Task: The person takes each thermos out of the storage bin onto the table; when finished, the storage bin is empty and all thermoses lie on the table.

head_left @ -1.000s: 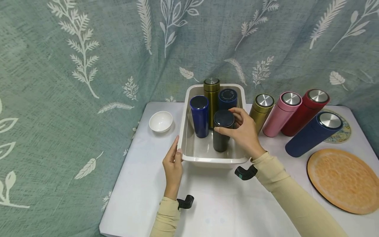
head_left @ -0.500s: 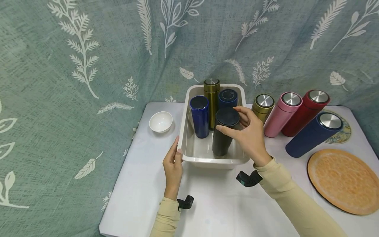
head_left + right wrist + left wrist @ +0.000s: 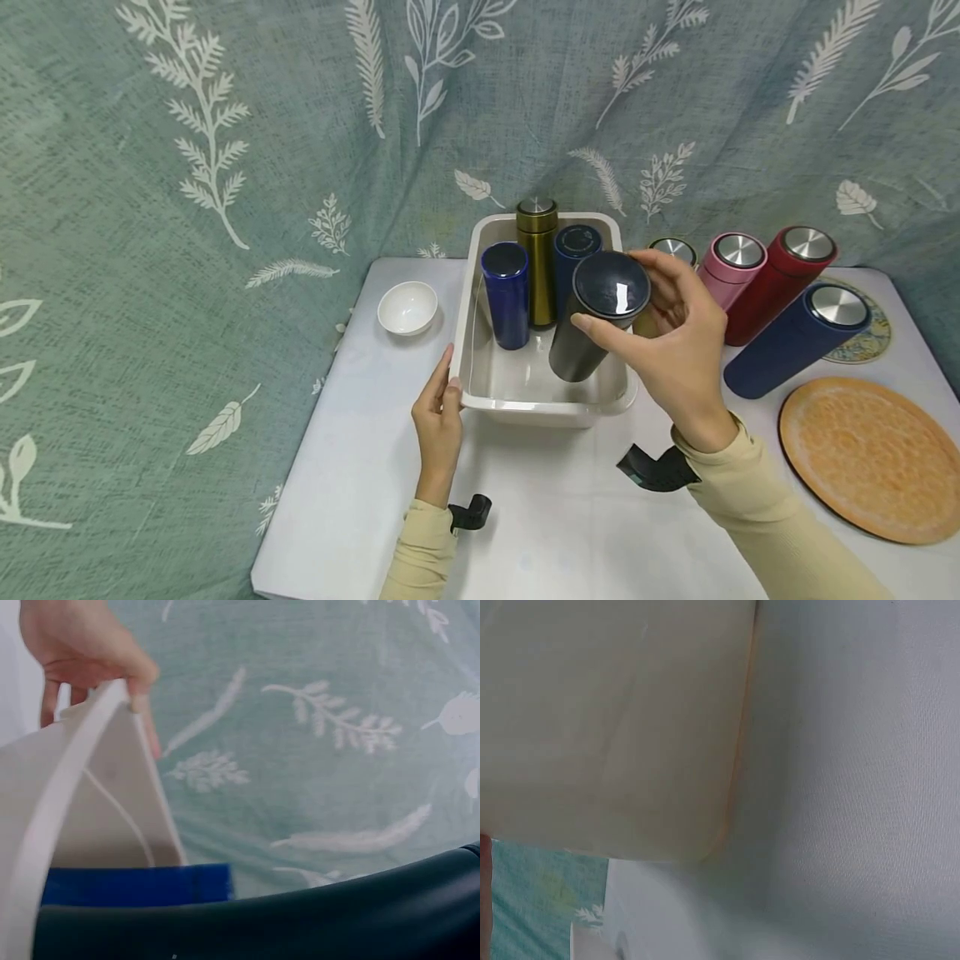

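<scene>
In the head view my right hand (image 3: 686,354) grips a black thermos flask (image 3: 579,350) near its lid, thumb on the near side and fingers behind. The flask leans to the right, its top higher than the bin's rim and its lower part over the white bin (image 3: 540,408). My left hand (image 3: 438,421) holds the bin's near left corner by the rim. Inside the bin stand a bright blue flask (image 3: 507,296), a gold flask (image 3: 537,242) and a dark blue flask (image 3: 576,246). The right wrist view shows the dark flask's side (image 3: 262,922) close up.
Right of the bin stand a partly hidden gold flask (image 3: 673,248), a pink flask (image 3: 731,267), a red flask (image 3: 780,283) and a navy flask (image 3: 795,342). A round orange board (image 3: 873,458) lies in front of them. A white bowl (image 3: 407,308) stands left of the bin.
My right hand has raised the black flask and moved it to the right, tilting its top rightward. The left hand and the bin have stayed where they were.
</scene>
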A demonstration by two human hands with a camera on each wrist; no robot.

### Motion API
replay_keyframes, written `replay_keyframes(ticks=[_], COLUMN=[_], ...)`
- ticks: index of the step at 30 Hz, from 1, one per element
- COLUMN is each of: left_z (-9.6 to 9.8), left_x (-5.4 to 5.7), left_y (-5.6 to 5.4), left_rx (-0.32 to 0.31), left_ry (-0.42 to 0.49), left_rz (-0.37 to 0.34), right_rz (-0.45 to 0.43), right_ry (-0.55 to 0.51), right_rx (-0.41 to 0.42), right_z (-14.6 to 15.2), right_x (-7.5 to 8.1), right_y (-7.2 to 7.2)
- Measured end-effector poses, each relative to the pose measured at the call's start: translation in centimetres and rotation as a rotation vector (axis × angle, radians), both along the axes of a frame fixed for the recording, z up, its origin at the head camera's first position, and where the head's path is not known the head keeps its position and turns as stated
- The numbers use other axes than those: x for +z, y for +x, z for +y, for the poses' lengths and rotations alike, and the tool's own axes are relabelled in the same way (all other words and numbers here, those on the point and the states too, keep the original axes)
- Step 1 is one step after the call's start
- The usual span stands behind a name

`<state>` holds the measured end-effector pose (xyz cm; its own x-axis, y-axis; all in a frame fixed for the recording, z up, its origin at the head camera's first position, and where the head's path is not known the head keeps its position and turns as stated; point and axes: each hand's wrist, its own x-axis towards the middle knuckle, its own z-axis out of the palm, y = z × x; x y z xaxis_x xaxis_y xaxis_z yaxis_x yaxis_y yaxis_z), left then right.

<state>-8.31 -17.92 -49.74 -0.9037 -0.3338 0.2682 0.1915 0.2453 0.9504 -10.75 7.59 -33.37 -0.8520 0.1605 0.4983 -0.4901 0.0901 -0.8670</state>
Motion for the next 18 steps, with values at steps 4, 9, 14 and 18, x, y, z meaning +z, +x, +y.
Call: replay_keyframes(ticks=[4, 9, 14, 18], left_z=[0.0, 0.0, 0.1, 0.2], left_x=[0.0, 0.0, 0.2, 0.2], left_y=[0.0, 0.1, 0.1, 0.1], left_rx=[-0.007, -0.018, -0.018, -0.018], left_ry=[0.001, 0.014, 0.018, 0.019], left_rz=[0.009, 0.015, 0.019, 0.022], right_rz=[0.062, 0.127, 0.150, 0.163], right_ry=[-0.065, -0.175, -0.225, -0.273], right_rx=[0.009, 0.061, 0.073, 0.078], right_z=[0.7, 1.4, 2.1, 2.5], right_x=[0.7, 1.3, 1.7, 2.0], right_y=[0.7, 1.2, 1.8, 2.2])
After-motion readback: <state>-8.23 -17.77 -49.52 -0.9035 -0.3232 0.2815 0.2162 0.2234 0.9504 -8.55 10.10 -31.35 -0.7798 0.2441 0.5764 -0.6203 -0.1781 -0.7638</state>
